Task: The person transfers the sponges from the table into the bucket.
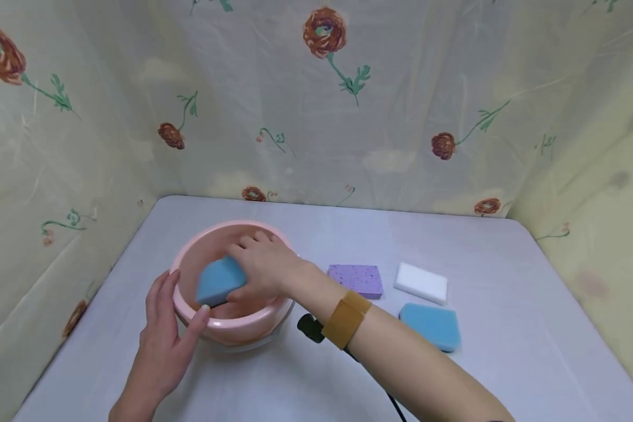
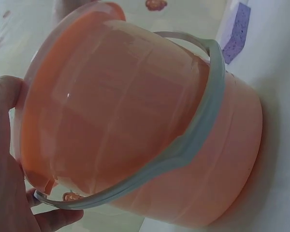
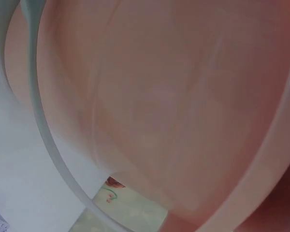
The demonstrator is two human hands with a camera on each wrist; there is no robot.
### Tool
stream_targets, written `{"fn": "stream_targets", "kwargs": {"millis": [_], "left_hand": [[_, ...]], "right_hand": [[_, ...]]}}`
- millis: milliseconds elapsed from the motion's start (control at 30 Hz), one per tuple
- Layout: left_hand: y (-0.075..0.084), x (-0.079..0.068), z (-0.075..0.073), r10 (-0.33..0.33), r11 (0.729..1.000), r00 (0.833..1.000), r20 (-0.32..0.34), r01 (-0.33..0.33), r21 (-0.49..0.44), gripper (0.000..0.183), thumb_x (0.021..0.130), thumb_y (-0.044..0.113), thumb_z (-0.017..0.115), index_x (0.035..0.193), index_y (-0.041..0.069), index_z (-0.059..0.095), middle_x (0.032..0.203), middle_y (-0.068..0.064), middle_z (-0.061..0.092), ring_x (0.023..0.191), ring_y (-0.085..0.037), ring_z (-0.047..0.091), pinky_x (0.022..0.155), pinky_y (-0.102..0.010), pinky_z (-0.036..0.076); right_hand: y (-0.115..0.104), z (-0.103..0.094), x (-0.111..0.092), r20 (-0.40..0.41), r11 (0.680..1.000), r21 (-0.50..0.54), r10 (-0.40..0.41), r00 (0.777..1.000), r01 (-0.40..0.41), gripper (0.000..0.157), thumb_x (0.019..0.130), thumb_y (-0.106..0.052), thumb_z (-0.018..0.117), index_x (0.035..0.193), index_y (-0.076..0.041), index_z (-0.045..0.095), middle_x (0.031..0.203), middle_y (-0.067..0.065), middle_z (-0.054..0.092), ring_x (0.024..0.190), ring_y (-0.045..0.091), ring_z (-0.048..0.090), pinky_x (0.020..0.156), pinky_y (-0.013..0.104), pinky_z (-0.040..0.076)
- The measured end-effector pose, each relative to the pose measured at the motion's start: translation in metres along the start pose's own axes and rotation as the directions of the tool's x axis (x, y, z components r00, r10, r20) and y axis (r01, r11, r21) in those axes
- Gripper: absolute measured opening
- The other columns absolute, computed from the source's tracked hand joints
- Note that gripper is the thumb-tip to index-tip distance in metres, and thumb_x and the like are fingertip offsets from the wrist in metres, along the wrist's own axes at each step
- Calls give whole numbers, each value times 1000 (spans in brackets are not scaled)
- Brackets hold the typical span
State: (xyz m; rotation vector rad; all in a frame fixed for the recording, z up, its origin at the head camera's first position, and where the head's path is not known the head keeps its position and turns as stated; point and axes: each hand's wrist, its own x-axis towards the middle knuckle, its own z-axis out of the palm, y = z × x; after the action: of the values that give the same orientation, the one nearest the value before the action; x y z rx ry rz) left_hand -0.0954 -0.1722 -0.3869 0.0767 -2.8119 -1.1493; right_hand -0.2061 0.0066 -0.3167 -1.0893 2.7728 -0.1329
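Observation:
A pink bucket (image 1: 237, 324) stands on the left half of the table. My left hand (image 1: 163, 346) holds its near left rim, thumb at the front edge and fingers on the left side. In the left wrist view those fingers (image 2: 60, 218) lie by the end of the grey-green handle (image 2: 198, 140), which hangs down along the bucket's side. Inside the bucket, my right hand (image 1: 264, 264) grips a blue sponge (image 1: 218, 281) between thumb and fingers. The right wrist view shows mostly the bucket wall (image 3: 145, 106); hand and sponge are out of sight there.
Right of the bucket lie a purple speckled sponge (image 1: 356, 280), a white sponge (image 1: 421, 283) and another blue sponge (image 1: 431, 326). A dark cable (image 1: 395, 405) runs under the right forearm from the wrist camera. Flowered curtains (image 1: 390, 94) enclose the table's back and sides.

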Motion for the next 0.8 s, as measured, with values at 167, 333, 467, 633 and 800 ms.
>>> {"fn": "stream_targets", "kwargs": {"millis": [167,333,467,633,800], "left_hand": [[-1,-1,1,32,999,999,-24,-32,-5,79,104,47,48,161,14,4,164,-13,0,135,-51,36,103,-70,34],[-2,-2,0,41,999,999,-28,-42,-6,78,104,45,49,162,13,5,164,-13,1,135,-50,37,102,-71,34],[-1,-1,-1,35,999,999,-16,-35,-4,79,104,46,49,162,14,5,164,-12,0,136,-49,35,101,-73,33],[-1,-1,-2,21,1000,1000,-5,-21,1,80,104,47,49,162,14,4,165,-12,-1,137,-49,34,103,-72,32],[0,-2,-1,13,1000,1000,-6,-13,6,81,104,48,49,162,14,3,164,-13,0,138,-48,34,103,-72,32]], "right_hand": [[2,1,0,10,1000,-18,-1,1000,1,79,87,-55,73,152,-20,45,152,2,46,137,26,40,112,45,35],[-1,3,4,45,999,-50,-6,999,8,78,88,-56,72,152,-18,46,149,3,48,133,24,43,111,42,36],[-5,6,5,81,1000,-27,-1,997,4,79,87,-55,73,151,-18,47,147,2,49,130,22,42,109,40,38],[-7,9,7,108,999,-34,8,994,-5,79,86,-55,74,151,-20,48,147,1,50,127,22,43,108,40,39],[-7,14,9,146,999,-42,27,989,-21,77,85,-57,74,149,-22,50,145,-1,52,128,22,44,109,43,37]]}}
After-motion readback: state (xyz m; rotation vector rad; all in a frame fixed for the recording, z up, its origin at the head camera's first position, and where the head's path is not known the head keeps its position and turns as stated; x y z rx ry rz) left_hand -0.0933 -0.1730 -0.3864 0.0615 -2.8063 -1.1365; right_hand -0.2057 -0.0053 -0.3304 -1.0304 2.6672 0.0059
